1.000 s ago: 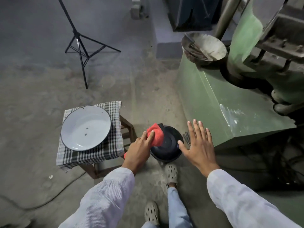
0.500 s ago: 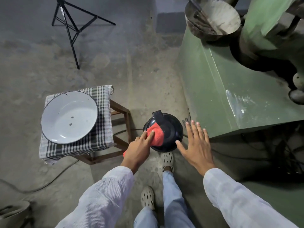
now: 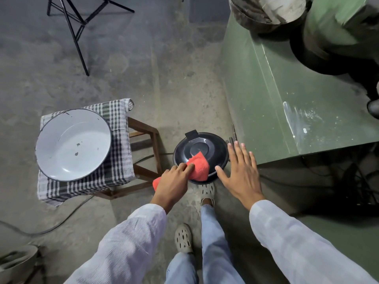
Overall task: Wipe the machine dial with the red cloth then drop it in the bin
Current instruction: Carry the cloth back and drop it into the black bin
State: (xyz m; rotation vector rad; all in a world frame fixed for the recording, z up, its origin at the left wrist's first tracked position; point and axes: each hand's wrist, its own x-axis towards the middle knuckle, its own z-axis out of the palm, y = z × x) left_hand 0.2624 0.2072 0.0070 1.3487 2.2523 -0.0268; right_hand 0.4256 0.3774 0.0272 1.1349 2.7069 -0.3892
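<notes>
A round black bin (image 3: 215,147) with its lid shut stands on the floor in front of my feet. My left hand (image 3: 174,182) grips the red cloth (image 3: 200,166) and holds it over the near left part of the lid. My right hand (image 3: 240,171) hovers flat with spread fingers at the bin's right rim and holds nothing. The green machine (image 3: 276,95) rises to the right; its dial is not visible.
A wooden stool (image 3: 143,152) with a checked cloth and a white enamel basin (image 3: 72,143) stands left of the bin. A black tripod (image 3: 78,33) is at the far left. A cable (image 3: 51,226) runs across the floor. My feet are just below the bin.
My head has tilted down and moved closer, so the bin sits more central. The red cloth has shifted further over the lid. My right hand stays open beside the bin.
</notes>
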